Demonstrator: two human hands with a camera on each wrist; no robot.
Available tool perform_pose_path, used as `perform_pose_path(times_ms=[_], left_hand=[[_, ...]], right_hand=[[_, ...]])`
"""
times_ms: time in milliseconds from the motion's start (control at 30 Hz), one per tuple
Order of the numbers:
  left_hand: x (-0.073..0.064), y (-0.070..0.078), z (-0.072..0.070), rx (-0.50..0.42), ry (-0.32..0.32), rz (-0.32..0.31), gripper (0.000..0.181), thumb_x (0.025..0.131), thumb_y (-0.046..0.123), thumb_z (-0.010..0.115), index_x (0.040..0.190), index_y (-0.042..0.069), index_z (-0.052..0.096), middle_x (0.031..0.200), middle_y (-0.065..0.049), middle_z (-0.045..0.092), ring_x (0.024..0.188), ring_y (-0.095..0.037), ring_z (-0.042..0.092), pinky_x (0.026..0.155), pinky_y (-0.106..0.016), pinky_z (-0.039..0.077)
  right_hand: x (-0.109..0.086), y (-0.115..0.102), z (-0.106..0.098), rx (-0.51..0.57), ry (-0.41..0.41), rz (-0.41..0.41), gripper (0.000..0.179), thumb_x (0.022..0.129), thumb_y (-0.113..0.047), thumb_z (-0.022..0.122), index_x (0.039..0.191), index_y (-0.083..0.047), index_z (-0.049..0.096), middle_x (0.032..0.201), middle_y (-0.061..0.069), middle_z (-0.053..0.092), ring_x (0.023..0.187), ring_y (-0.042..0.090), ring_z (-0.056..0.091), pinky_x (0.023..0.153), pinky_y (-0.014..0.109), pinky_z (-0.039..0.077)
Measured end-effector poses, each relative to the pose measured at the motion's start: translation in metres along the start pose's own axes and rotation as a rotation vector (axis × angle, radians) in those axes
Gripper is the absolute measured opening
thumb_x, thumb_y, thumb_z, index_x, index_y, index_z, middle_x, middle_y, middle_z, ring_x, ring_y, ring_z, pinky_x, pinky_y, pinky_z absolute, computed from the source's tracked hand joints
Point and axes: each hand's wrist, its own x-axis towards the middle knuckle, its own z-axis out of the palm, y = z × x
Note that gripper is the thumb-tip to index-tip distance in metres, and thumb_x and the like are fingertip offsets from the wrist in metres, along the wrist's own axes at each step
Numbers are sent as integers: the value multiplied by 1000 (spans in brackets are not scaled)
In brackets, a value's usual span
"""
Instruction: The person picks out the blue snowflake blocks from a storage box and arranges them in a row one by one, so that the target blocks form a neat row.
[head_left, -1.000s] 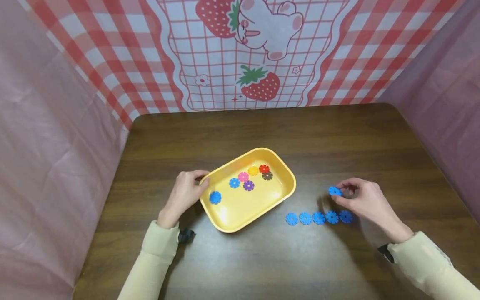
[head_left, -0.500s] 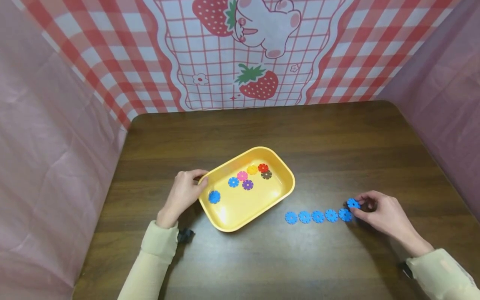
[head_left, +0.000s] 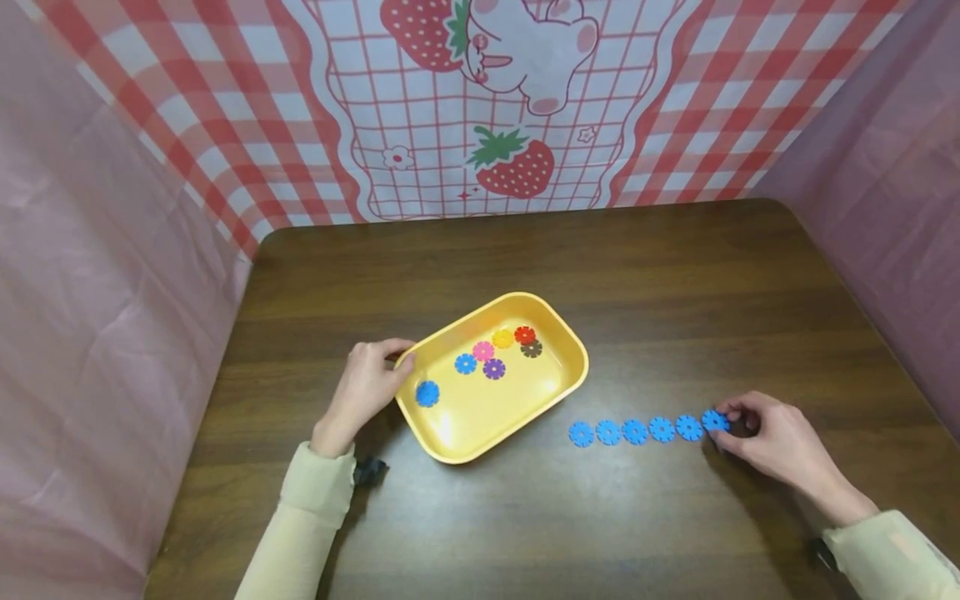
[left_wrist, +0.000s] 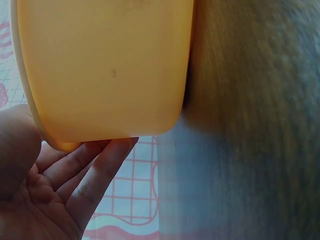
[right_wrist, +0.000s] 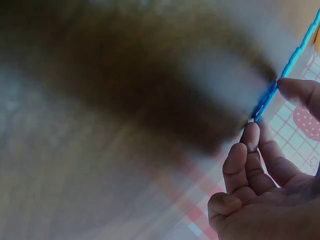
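Note:
My left hand (head_left: 363,396) holds the left end of a yellow plastic tray (head_left: 498,414), thumb over the rim. In the left wrist view its fingers (left_wrist: 97,182) lie against the tray's outer wall. My right hand (head_left: 783,446) pinches a blue notched disc (head_left: 714,420) at the right end of a straight row of several matching blue discs (head_left: 635,432). The right wrist view shows this disc (right_wrist: 266,100) edge-on, low at the tabletop, between thumb and fingers. Inside the tray lie blue (head_left: 427,394), pink (head_left: 483,351), purple (head_left: 494,368), yellow (head_left: 502,338), red (head_left: 524,335) and brown (head_left: 532,348) discs.
A brown wooden table (head_left: 480,533) carries everything. Behind it hangs a red-and-white checked cloth (head_left: 210,92) with strawberries. Pink curtains (head_left: 97,333) flank both sides. The row of discs lies to the right of the tray.
My right hand has moved right and down, bringing the blue disc from above the row to its right end. The left hand and tray keep their place.

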Motion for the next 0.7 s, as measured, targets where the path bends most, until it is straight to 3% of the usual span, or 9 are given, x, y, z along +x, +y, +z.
perform_pose_path(times_ms=[700], left_hand=[[0, 0, -1, -6, -9, 1, 20, 89, 6, 68, 106, -3, 75, 94, -16, 73, 50, -11, 52, 48, -25, 44]], right_hand=[[-5, -1, 1, 0, 0, -39, 35, 65, -15, 90, 94, -10, 71, 84, -3, 63, 72, 4, 48, 62, 20, 36]])
